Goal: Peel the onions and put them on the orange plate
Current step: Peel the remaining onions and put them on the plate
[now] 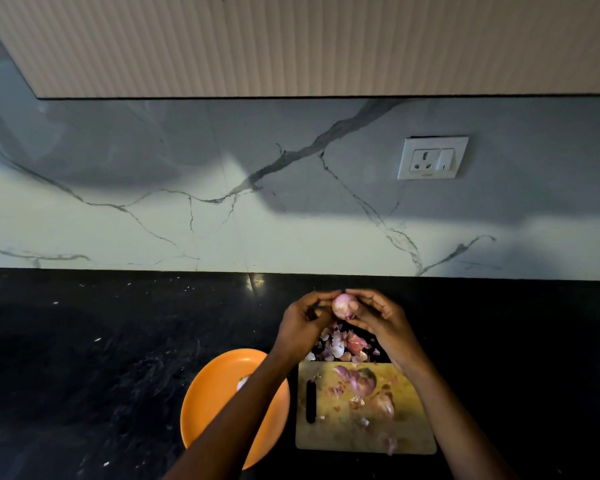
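Both hands — left hand (pixel 303 318), right hand (pixel 378 315) — pinch a half-peeled onion (pixel 343 305) above the desk (pixel 84 358), beyond the plate (pixel 205 403). Slick bare flesh may slip from the fingertips — falling among the peels (pixel 343 346).

The black table (pixel 84 358) carries an orange plate (pixel 212 403) near left, a wooden cutting board (pixel 347 431) just right of it, and onion peels (pixel 343 346) beyond the board.

Left hand (pixel 303 320) and right hand (pixel 378 318) raised together, fingers curled
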`<state>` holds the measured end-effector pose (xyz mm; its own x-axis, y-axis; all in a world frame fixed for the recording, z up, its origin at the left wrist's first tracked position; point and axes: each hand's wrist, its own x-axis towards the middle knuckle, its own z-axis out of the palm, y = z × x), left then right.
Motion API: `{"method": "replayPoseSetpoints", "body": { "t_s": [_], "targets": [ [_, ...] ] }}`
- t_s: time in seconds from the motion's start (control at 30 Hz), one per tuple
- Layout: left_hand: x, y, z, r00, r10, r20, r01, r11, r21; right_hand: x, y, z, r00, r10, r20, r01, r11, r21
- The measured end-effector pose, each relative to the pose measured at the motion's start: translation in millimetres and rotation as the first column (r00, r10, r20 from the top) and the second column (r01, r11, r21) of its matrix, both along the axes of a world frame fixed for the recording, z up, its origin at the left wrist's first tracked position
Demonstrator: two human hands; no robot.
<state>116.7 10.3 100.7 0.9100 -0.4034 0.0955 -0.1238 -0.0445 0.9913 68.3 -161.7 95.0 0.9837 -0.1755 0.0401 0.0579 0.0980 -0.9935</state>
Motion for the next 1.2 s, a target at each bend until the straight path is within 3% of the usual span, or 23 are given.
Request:
{"method": "replayPoseSetpoints", "body": {
  "t_s": [0.5, 0.73, 1.07, 1.2],
  "targets": [
    [0, 1, -2, 0.999, -0.022, 0.043, 0.02, 0.999, 0.041, 0, -2, -3, 1.0, 0.007, -0.017, -0.008, 1.0, -0.028],
    [0, -1, -4, 0.995, -0.038, -0.094, 0.031, 0.997, -0.068, 2, -2, -3, 1.0, -0.016, -0.014, 0.016, 1.0, -0.007],
    [-1, -7, -10, 0.988, 0.123, -0.09, -0.132, 0.985, -0.108, -2, -2, 0, 1.0, 0.004, -0.012, -0.003, 0.996, 0.084],
    [5, -2, -22, 0.983, 0.185, -0.024, -0.184, 0.983, 0.025, -2, -2, 1, 1.0, 0.007, -0.03, -0.002, 0.984, 0.176]
  ]
}}
